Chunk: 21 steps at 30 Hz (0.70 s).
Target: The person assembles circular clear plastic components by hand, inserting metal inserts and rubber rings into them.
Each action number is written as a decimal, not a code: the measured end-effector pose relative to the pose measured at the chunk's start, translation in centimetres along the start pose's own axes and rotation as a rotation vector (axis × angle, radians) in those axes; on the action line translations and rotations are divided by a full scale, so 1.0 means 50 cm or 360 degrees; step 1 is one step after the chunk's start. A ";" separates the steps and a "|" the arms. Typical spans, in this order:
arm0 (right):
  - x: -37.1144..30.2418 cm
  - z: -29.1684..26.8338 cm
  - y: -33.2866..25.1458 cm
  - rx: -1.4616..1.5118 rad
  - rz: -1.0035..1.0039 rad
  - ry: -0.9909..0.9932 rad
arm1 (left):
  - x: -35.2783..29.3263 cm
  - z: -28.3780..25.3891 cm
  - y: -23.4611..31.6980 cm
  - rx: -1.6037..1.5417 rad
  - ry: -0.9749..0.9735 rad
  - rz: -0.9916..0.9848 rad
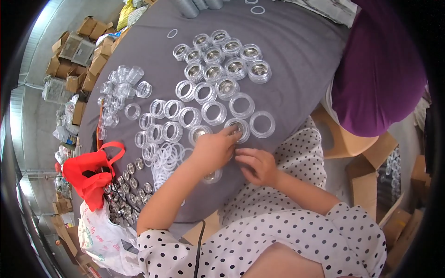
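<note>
My left hand (pixel 214 150) reaches over the grey-covered table, its fingertips closed on a silver metal cup (pixel 236 131) inside a clear plastic ring (pixel 245 132). Just right of it, at the table's near edge, is my right hand (pixel 262 167), with fingers apart and nothing visible in them. Empty clear rings (pixel 213 113) stand in rows beyond my hands, and farther back similar rings hold silver cups (pixel 236 68). Beside my left forearm lies a heap of flat white rings (pixel 166 160). Another ring with metal in it (pixel 200 133) is partly covered by my left hand.
Loose silver cups (pixel 133 183) lie at the left near a red bag (pixel 88 173) and a white plastic bag (pixel 99 236). Clear plastic pieces (pixel 124 83) are piled at the far left. A person in purple (pixel 378 83) is at the right, near open cardboard boxes (pixel 364 185).
</note>
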State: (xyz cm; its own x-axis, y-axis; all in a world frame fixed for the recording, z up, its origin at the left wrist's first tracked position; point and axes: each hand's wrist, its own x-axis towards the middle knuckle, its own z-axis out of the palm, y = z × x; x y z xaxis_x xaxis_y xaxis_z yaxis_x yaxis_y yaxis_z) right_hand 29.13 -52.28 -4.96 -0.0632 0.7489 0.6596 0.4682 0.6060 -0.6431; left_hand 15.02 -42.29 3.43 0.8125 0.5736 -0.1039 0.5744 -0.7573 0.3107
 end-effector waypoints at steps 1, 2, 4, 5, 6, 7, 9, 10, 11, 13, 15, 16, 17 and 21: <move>0.000 -0.001 0.000 0.0008 -0.0001 -0.0006 | 0.004 -0.003 0.002 0.0043 -0.0094 -0.0008; -0.001 -0.002 0.000 0.0017 -0.0001 -0.0012 | 0.006 -0.001 0.000 0.0040 -0.0098 -0.0014; -0.003 0.003 0.004 0.0017 -0.0036 0.0010 | 0.012 0.006 -0.007 -0.0013 -0.0103 -0.0004; -0.004 0.006 0.005 0.0011 -0.0069 0.0033 | 0.014 0.007 -0.003 -0.0013 -0.0107 -0.0012; -0.006 0.008 0.008 0.0015 -0.0060 0.0034 | 0.019 0.006 0.005 0.0054 -0.0205 -0.0064; -0.009 0.010 0.010 0.0018 -0.0077 0.0030 | 0.022 0.005 0.010 0.0120 -0.0304 -0.0117; -0.010 0.013 0.015 0.0030 -0.0079 0.0023 | 0.024 0.006 0.016 0.0123 -0.0339 -0.0136; -0.009 0.014 0.015 0.0031 -0.0098 0.0035 | 0.024 0.006 0.018 0.0129 -0.0363 -0.0154; -0.009 0.016 0.016 0.0033 -0.0116 0.0046 | 0.024 0.006 0.016 0.0120 -0.0378 -0.0162; -0.007 0.017 0.014 0.0031 -0.0105 0.0037 | 0.028 -0.001 0.010 0.0081 -0.0359 -0.0109; -0.004 0.021 0.009 0.0051 -0.0115 0.0024 | 0.028 0.007 0.004 0.0096 -0.0326 -0.0129; -0.002 0.022 0.008 0.0038 -0.0082 0.0027 | 0.025 0.012 0.001 0.0119 -0.0285 -0.0133; -0.002 0.023 0.006 0.0028 -0.0052 0.0029 | 0.024 0.017 0.003 0.0116 -0.0277 -0.0153; -0.006 0.015 0.009 -0.0028 -0.0068 -0.0041 | 0.023 0.025 0.004 0.0013 -0.0230 -0.0187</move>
State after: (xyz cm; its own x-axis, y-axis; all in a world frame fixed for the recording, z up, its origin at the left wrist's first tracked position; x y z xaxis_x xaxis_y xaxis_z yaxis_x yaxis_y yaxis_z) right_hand 28.69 -52.01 -5.74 -0.1058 0.7293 0.6759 0.4797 0.6328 -0.6078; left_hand 16.22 -42.18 2.18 0.7452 0.6079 -0.2742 0.6666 -0.6907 0.2805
